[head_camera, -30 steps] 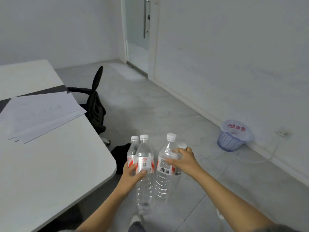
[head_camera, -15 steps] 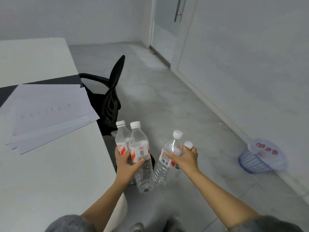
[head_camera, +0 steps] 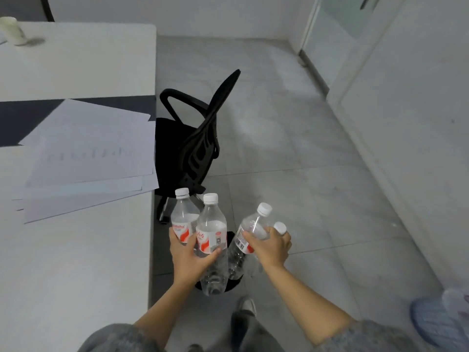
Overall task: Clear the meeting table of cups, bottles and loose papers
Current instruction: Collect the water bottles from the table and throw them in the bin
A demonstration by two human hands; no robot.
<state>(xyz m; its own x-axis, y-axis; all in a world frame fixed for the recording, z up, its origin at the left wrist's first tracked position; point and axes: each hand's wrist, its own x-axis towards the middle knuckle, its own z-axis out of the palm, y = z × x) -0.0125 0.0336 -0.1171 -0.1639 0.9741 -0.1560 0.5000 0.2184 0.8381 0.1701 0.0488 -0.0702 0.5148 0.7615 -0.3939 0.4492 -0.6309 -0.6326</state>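
1. The left hand (head_camera: 189, 255) holds two clear water bottles at once, out over the floor (head_camera: 291, 148), just off the edge of the tabletop (head_camera: 63, 275). Its fingers (head_camera: 177, 246) curl round both bottles, and the thumb presses on the front one.
2. The back bottle (head_camera: 183, 219) and the front bottle (head_camera: 212, 240) sit side by side and touch. Both have white caps on top and red and white labels.
3. The right hand (head_camera: 272, 247) grips two more bottles, with its fingers (head_camera: 255, 238) wrapped tight round them.
4. The third bottle (head_camera: 250, 229) leans its cap toward 1 o'clock. The fourth bottle (head_camera: 280, 227) hides behind the hand, so only its white cap shows.
5. The two hands are near each other but do not touch.
6. The papers (head_camera: 86, 158) lie on the tabletop at about 10 o'clock from the hands. They are a loose, spread-out pile, and one corner pokes past the edge.
7. A pale cup (head_camera: 11, 30) stands at the far end of the tabletop, at about 11 o'clock. It looks blurry.
8. A black chair (head_camera: 198, 138) stands on the floor at 12 o'clock, right beside the tabletop.
9. A blue basket (head_camera: 436, 323) sits on the floor at about 4 o'clock, near the wall.
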